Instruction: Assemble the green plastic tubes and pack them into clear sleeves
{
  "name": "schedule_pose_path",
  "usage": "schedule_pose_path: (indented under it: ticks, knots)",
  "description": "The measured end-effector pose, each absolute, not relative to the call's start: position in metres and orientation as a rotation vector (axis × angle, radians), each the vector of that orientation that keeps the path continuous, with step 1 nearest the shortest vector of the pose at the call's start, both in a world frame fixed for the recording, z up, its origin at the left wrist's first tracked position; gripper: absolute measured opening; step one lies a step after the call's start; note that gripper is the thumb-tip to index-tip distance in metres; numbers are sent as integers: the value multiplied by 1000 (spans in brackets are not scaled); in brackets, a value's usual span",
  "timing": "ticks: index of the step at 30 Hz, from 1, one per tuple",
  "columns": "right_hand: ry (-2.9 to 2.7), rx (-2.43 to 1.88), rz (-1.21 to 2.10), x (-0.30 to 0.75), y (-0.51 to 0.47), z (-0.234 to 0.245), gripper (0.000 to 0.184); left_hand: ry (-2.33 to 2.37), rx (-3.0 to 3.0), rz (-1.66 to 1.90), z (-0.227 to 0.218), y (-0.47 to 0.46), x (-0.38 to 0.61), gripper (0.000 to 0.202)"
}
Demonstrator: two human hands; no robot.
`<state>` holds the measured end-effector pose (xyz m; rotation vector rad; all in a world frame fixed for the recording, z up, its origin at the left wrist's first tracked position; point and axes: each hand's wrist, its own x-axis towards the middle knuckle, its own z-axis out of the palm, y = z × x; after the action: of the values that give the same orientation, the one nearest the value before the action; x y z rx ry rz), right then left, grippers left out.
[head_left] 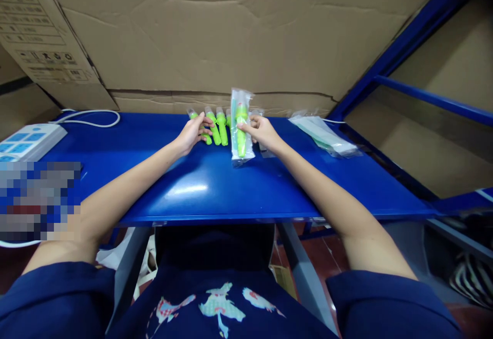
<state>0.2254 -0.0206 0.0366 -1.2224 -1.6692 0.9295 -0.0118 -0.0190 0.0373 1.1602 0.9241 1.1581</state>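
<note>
My right hand (264, 131) is closed on a clear plastic bag (235, 156), thumb in front. Inside the bag is a lime-green, pen-like tube (241, 146) with a clear, reddish-marked top, upright in view. To its left, several similar lime-green tubes (223, 132) with clear caps lie side by side on the blue table (215, 190). Over the leftmost of them is my left hand (193, 132), its fingers bent but apart; whether they touch the tubes is hard to tell. Partly hidden behind my right hand is more clear plastic packaging (266, 150).
A stack of flat clear bags (327, 134) lies at the right. A white power strip (36, 141) with a white cable (92, 118) is at the left, above a pixelated patch. Cardboard (239, 36) walls the back; a blue frame (400, 41) rises on the right.
</note>
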Motion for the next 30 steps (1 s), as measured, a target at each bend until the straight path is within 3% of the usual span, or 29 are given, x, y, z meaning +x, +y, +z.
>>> schedule_pose_path:
  ticks: [6, 14, 24, 30]
  knots:
    - [-1768, -1522, 580, 252, -1, 31, 38, 960, 1170, 1147, 39, -21, -10, 33]
    - [-1850, -1676, 357, 252, 0, 28, 55, 949, 1204, 1133, 38, -21, -11, 32]
    - [-2113, -1492, -76, 259, -11, 52, 22, 964, 1213, 1143, 36, -21, -10, 32]
    - [-2411, -1407, -17, 249, -20, 51, 25, 981, 1218, 1151, 37, -22, -10, 31]
